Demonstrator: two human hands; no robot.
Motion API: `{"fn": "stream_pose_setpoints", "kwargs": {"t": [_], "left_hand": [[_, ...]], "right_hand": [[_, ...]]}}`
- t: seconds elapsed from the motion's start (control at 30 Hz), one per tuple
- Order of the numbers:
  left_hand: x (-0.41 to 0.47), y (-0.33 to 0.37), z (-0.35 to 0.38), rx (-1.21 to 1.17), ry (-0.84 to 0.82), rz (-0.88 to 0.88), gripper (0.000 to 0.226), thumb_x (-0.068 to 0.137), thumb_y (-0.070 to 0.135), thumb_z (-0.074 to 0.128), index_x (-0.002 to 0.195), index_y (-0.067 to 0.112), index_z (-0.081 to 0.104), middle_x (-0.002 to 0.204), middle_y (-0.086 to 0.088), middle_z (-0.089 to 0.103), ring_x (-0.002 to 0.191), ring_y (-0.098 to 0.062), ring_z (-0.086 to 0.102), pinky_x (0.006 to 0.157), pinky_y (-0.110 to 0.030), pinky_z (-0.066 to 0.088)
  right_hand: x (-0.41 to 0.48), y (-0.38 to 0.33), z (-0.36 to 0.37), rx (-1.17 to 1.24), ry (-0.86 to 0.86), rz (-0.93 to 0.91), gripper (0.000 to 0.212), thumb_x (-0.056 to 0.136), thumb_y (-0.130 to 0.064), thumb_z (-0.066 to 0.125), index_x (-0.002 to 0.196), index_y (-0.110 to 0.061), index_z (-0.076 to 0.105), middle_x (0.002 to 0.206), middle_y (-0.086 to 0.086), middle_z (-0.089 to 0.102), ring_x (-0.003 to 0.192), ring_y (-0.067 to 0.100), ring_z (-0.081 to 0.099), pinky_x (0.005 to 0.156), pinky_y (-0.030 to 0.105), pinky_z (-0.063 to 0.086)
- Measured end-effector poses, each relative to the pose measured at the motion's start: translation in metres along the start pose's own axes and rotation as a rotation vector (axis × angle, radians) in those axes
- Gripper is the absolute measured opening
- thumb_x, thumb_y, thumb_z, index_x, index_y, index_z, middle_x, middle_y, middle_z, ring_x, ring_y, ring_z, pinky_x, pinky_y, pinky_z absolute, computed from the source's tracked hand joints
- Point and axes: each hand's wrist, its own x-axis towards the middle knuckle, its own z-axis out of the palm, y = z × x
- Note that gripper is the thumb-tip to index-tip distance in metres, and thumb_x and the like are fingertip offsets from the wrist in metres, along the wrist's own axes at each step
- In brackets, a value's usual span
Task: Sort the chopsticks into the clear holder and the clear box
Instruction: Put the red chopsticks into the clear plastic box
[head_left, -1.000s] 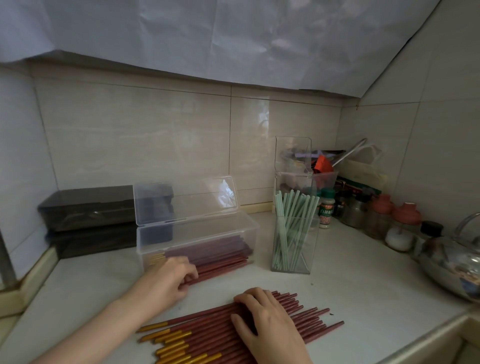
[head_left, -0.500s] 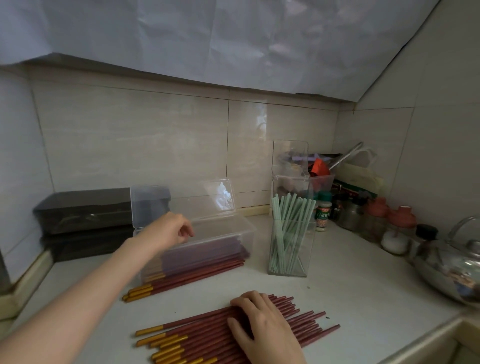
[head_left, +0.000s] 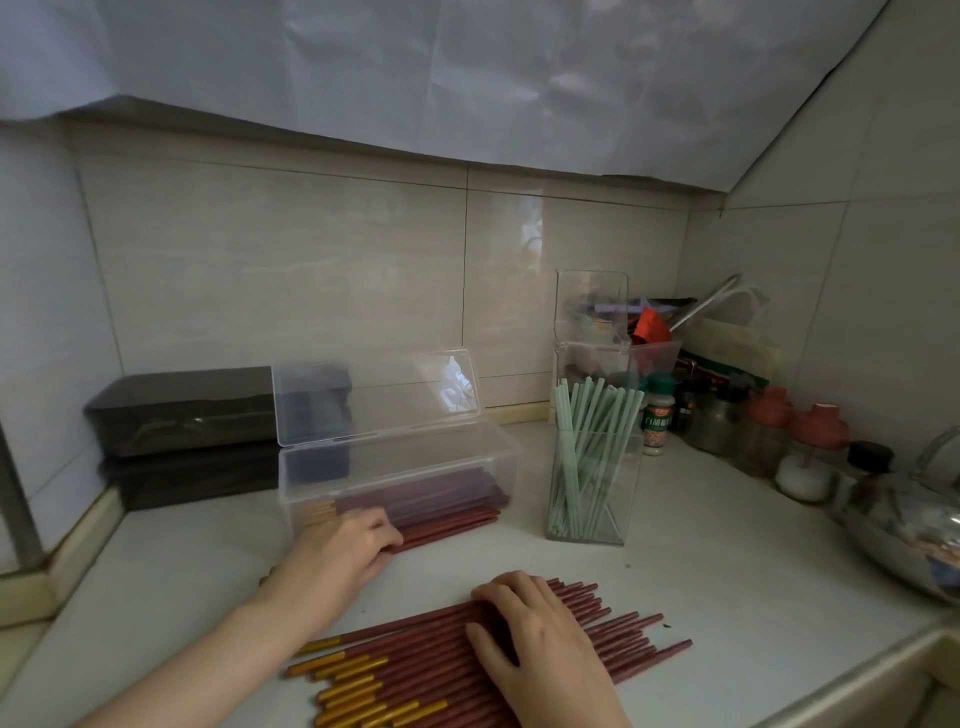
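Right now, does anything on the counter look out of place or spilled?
Nothing spilled or broken. One bundle of red chopsticks lies outside the clear box, along its front wall, where the left hand grips it. The right hand rests on the unsorted pile.

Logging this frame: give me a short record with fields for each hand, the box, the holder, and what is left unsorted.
left hand: fingers curled over a bundle of red chopsticks lying along the front of the clear box
right hand: resting flat on the pile of red chopsticks on the counter
clear box: lid open, holds a layer of red chopsticks
clear holder: upright, holds green chopsticks
unsorted: the pile and the bundle
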Motion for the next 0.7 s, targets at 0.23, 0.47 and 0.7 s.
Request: {"fn": "stream_pose_setpoints", "kwargs": {"t": [0.23, 0.47, 0.7], "left_hand": [[0.004, -0.008, 0.019, 0.149, -0.015, -0.058, 0.048, 0.021, 0.007, 0.095, 0.057, 0.024, 0.068, 0.053, 0.010, 0.054, 0.043, -0.005, 0.054, 0.033, -0.015, 0.039], [0.001, -0.001, 0.007, 0.105, -0.047, 0.021, 0.045, 0.027, 0.010, 0.094, 0.061, 0.029, 0.072, 0.055, 0.012, 0.058, 0.046, -0.002, 0.056, 0.037, -0.011, 0.041], [-0.002, 0.005, 0.003, -0.025, -0.104, -0.073, 0.021, 0.084, 0.016, 0.066, 0.103, 0.025, 0.072, 0.094, 0.006, 0.067, 0.085, -0.011, 0.066, 0.071, -0.020, 0.050]], "right_hand": [[-0.001, 0.004, 0.002, -0.016, 0.027, -0.030, 0.030, 0.077, -0.056, 0.042, 0.095, -0.042, 0.062, 0.089, -0.027, 0.053, 0.084, -0.009, 0.053, 0.075, 0.005, 0.040], [-0.001, 0.005, 0.001, -0.013, 0.007, -0.043, 0.033, 0.077, -0.057, 0.039, 0.097, -0.042, 0.061, 0.091, -0.027, 0.053, 0.086, -0.009, 0.052, 0.079, 0.004, 0.036], [0.000, 0.005, 0.003, -0.044, 0.040, -0.058, 0.039, 0.080, -0.057, 0.037, 0.104, -0.038, 0.062, 0.098, -0.024, 0.054, 0.094, -0.005, 0.053, 0.083, 0.009, 0.038]]}}
